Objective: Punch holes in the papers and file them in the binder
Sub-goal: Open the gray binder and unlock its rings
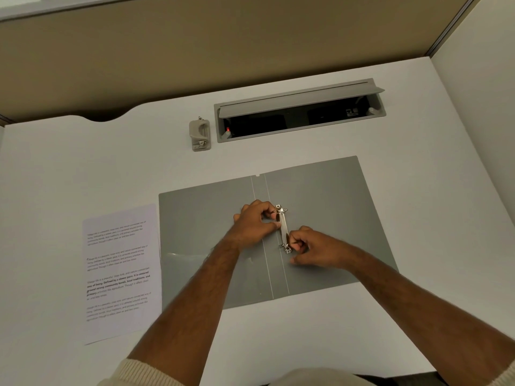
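Now binder (328, 218) open flat, seemingly no sheets inside, both hands (252, 225) pinching ring mechanism (283, 229).

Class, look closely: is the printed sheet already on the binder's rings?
No. The printed sheet lies flat on the desk left of the open binder.

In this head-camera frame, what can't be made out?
- Binder rings: open or shut unclear; left hand and right hand cover the clip.
- Paper: text too small; holes cannot be seen.
- Hole punch: too small for detail.
- Cable tray: interior dark.
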`<state>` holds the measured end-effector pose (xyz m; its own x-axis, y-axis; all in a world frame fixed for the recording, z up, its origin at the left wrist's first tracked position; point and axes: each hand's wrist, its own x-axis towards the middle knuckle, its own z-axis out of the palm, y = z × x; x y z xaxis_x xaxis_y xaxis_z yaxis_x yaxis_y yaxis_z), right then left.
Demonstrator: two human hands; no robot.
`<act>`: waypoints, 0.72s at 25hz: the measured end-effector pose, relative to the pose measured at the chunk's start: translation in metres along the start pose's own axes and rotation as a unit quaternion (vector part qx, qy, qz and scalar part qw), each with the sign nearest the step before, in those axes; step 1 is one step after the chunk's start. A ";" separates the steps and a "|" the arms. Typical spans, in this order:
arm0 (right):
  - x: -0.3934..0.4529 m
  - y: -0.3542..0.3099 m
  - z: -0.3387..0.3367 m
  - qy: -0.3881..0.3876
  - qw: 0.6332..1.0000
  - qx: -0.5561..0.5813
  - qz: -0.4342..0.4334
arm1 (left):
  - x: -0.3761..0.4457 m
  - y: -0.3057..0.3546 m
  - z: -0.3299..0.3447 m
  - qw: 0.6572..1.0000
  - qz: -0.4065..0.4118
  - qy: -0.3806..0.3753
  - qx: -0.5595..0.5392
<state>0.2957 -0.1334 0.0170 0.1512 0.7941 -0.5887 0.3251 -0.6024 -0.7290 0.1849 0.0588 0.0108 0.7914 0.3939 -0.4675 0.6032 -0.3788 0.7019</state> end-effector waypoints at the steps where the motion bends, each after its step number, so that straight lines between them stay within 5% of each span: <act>1: 0.000 0.000 0.001 0.006 1.000 -0.002 -0.001 | 0.000 0.000 0.000 1.000 0.000 -0.001 0.000; 18: -0.008 -0.008 0.016 0.062 0.998 -0.031 0.007 | -0.021 0.007 -0.003 1.000 0.017 0.014 0.022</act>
<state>0.2771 -0.1363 0.0219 0.2689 0.7921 -0.5479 0.3789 -0.6100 -0.6959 0.1719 0.0503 0.0267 0.8088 0.4028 -0.4285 0.5803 -0.4280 0.6929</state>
